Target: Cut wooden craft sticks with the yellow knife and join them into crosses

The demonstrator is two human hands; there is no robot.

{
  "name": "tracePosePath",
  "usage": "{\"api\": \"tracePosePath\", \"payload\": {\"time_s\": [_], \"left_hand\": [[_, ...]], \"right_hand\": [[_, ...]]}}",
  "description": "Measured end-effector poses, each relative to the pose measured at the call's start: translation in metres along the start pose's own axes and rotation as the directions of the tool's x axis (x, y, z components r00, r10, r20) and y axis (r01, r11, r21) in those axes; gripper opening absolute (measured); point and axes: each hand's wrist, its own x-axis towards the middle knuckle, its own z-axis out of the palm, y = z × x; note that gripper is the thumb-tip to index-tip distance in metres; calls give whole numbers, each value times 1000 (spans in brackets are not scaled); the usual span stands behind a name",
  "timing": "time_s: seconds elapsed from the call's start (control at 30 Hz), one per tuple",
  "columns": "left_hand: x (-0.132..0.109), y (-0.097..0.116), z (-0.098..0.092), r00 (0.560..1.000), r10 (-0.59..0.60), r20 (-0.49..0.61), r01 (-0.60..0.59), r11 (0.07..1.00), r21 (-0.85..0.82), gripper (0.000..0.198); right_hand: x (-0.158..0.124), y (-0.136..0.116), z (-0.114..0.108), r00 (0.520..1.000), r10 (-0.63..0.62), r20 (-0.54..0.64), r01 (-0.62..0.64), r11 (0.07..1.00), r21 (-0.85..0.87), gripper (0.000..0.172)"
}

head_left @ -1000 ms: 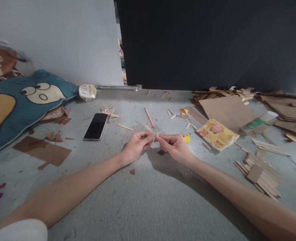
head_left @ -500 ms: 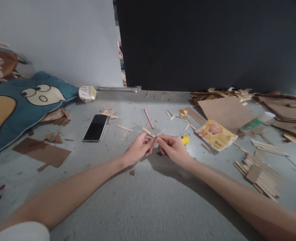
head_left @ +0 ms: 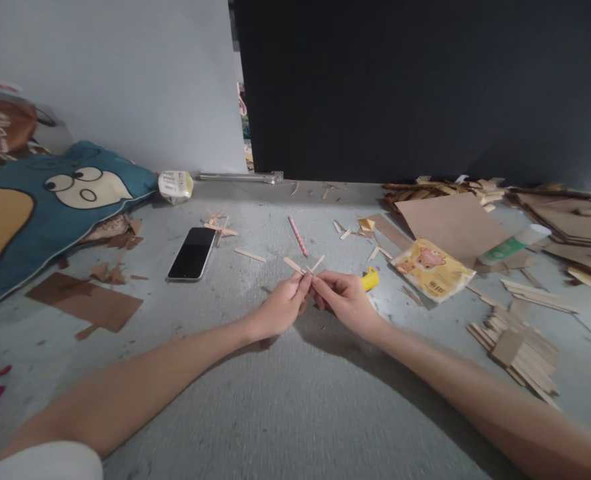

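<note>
Just above the grey table, my left hand [head_left: 284, 301] and my right hand [head_left: 343, 297] meet at the fingertips. Both are closed in a pinch on thin wooden craft sticks [head_left: 293, 265] that cross at the fingers. One stick points up and left, another up and right; their lower ends are hidden by my fingers. A pink patterned pencil [head_left: 298, 237] lies just beyond them. The yellow tool [head_left: 370, 278], perhaps a cutter, lies partly behind my right hand. A loose craft stick [head_left: 250, 255] rests to the left of the pencil.
A phone [head_left: 192, 254] lies at left, near a blue cartoon cushion [head_left: 85, 187]. Brown cardboard [head_left: 83, 301] is in front of the cushion. On the right are a yellow packet [head_left: 430, 268], a glue stick [head_left: 514, 245] and a pile of craft sticks [head_left: 518, 353]. A black panel [head_left: 415, 87] stands behind.
My hands have turned slightly and shifted a little left, and the stick pointing up and right has tilted and shows less of its length. The pinch on the sticks stays closed.
</note>
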Motion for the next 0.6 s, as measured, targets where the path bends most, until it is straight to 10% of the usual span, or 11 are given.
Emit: {"api": "tracePosePath", "payload": {"time_s": [0.43,0.6], "left_hand": [[6,2,-5,999,-22,36,32,955,-296,45],[4,0,-4,1000,-23,16,26,970,-242,40]], "right_hand": [[0,5,-3,999,17,-27,-16,1000,26,47],[0,12,-7,989,-119,-83,91,955,-281,33]]}}
